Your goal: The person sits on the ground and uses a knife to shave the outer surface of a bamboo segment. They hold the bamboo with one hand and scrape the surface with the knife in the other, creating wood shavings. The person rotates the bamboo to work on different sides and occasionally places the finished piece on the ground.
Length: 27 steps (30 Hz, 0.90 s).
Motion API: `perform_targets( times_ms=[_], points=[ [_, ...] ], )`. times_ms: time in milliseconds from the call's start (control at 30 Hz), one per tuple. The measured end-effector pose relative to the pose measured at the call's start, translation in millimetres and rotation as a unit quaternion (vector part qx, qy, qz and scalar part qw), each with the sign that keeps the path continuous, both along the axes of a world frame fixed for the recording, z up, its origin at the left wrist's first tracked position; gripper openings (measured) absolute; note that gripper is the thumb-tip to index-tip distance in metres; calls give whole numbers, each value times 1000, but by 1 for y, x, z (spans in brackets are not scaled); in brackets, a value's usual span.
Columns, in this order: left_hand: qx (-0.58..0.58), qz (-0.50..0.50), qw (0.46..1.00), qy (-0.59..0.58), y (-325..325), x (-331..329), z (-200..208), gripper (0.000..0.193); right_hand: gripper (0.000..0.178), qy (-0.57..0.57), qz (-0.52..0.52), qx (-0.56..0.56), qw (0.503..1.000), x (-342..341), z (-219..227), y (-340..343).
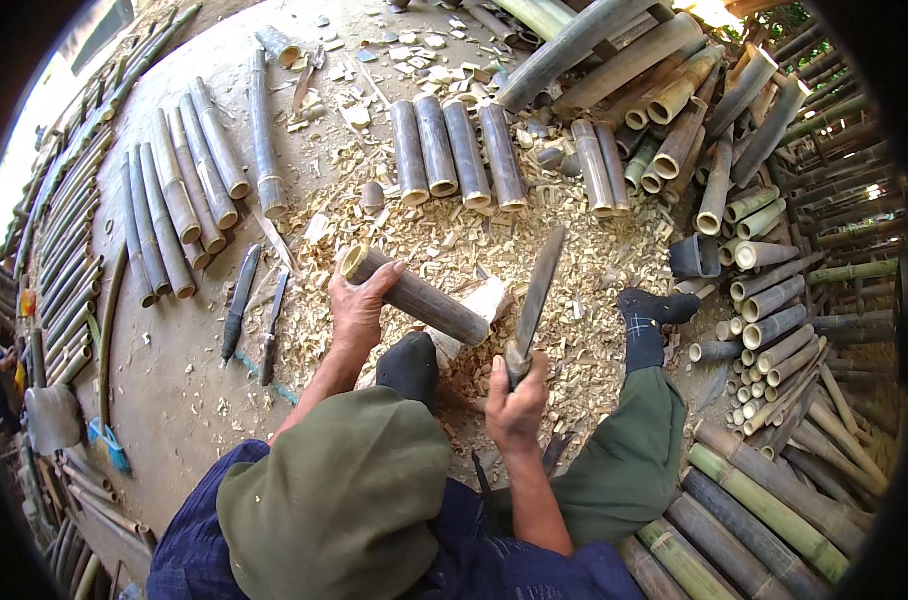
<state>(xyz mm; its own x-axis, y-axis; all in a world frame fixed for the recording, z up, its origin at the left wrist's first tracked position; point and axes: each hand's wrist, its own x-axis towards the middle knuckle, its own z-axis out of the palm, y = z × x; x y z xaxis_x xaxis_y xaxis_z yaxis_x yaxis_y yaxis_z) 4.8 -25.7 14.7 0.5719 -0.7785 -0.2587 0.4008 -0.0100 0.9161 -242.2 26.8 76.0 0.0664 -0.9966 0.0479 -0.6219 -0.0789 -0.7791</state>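
A short dark bamboo tube [424, 300] slants down to the right in front of me, its pale cut end at the upper left. My left hand [361, 303] is closed round that upper end. The tube's lower end lies over a pale wooden block [486, 300] among the chips. My right hand [516, 402] grips the wooden handle of a large knife [541, 290]. Its broad blade points up and away, just right of the tube and apart from it. Both my feet, in dark socks, rest on the chips on either side.
Bamboo chips [584, 260] cover the ground. Several cut tubes [458, 155] lie beyond, with longer bamboo lengths [174, 185] at the left. Two knives [241, 300] lie left of my left hand. Stacked bamboo [774, 300] lines the right side, near a dark cup-like container [695, 257].
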Motion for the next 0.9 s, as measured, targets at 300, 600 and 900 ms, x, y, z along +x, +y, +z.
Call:
perform_targets(
  times_ms=[300, 600, 900],
  points=[
    [-10, -20, 999, -35, 5, 10, 0, 51, 32, 53, 25, 149, 987, 8, 29, -17],
    [-11, -40, 998, -37, -3, 4, 2, 57, 36, 168, 46, 193, 966, -6, -41, -15],
    [-30, -107, 992, -62, -11, 4, -3, 56, 33, 148, -5, 200, 969, -21, -80, 1]
  ],
)
